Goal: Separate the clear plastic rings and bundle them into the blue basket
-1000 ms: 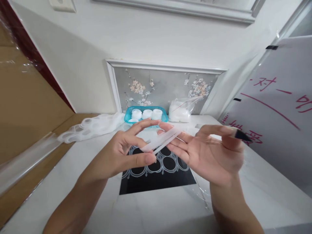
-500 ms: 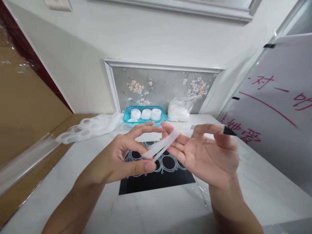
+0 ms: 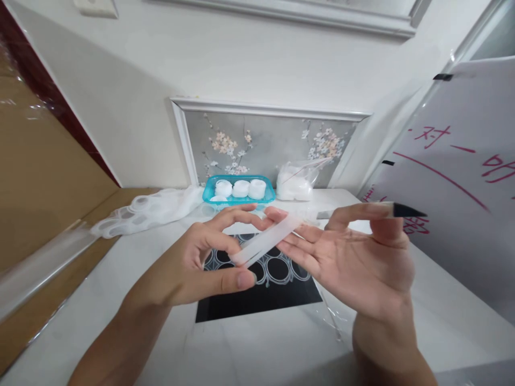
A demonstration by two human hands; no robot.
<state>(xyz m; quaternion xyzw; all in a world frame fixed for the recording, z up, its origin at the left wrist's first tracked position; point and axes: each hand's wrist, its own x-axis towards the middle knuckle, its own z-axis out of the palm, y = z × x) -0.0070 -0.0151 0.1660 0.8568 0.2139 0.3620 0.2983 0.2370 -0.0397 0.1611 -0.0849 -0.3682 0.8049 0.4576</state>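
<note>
A translucent white flexible ring point(image 3: 265, 241), seen nearly edge-on, is stretched slantwise between my hands above the table. My left hand point(image 3: 201, 262) holds its near end, with the index finger at the loop and the thumb below. Fingers of my right hand point(image 3: 354, 260) touch the far end, palm turned up. Between that hand's thumb and index finger is a small blade point(image 3: 408, 210) with a dark pointed end, sticking out to the right. Below the ring lies a black sheet point(image 3: 261, 303) patterned with pale circles.
A blue tray point(image 3: 207, 197) with several white rolled rings stands against the wall. Right of it sits a clear bag point(image 3: 295, 185) of white material. Translucent sheeting with round holes point(image 3: 148, 209) lies at left by cardboard point(image 3: 48, 139). A whiteboard point(image 3: 462, 134) leans at right.
My right hand has shifted to the right with the blade, whose dark tip now points further right. The ring has turned to show its band broader. My left hand has barely moved.
</note>
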